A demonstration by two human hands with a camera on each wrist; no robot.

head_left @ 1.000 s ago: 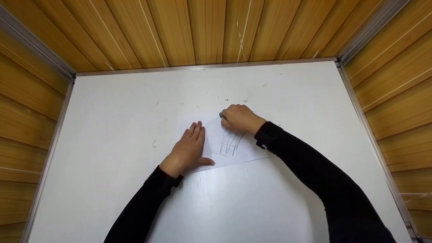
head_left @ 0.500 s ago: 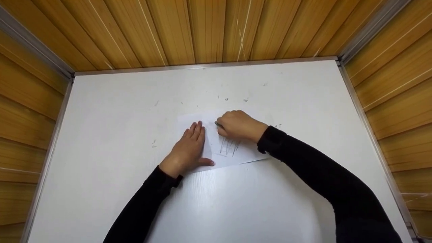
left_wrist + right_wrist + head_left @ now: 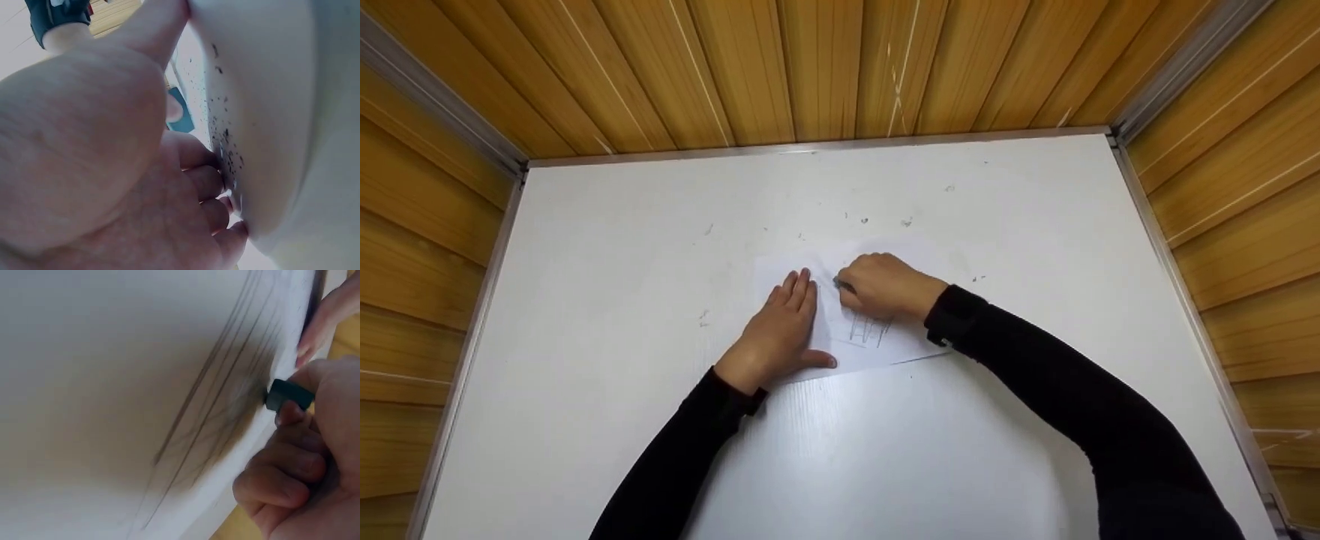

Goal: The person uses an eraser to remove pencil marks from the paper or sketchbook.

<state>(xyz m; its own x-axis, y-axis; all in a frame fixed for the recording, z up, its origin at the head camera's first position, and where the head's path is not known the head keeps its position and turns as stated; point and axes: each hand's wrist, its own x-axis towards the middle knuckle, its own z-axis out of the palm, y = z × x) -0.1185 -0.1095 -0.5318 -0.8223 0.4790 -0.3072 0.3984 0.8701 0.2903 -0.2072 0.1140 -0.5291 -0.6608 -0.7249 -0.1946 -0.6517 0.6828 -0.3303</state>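
Observation:
A sheet of white paper lies on the table and bears dark pencil lines that cross like a grid. Flat on its left part rests my left hand, fingers together and thumb spread out. My right hand pinches a small dark green eraser between thumb and fingers, its end against the paper by the smudged pencil strokes. In the head view the right hand covers the upper part of the drawing. Dark eraser crumbs dot the paper near the left fingertips in the left wrist view.
The white tabletop carries scattered dark crumbs beyond and beside the paper. Wood-plank panels with metal edging enclose the table at the back, left and right.
My right hand with the eraser has moved toward me and slightly left over the drawing, hiding more of the pencil lines. The left hand has stayed in place.

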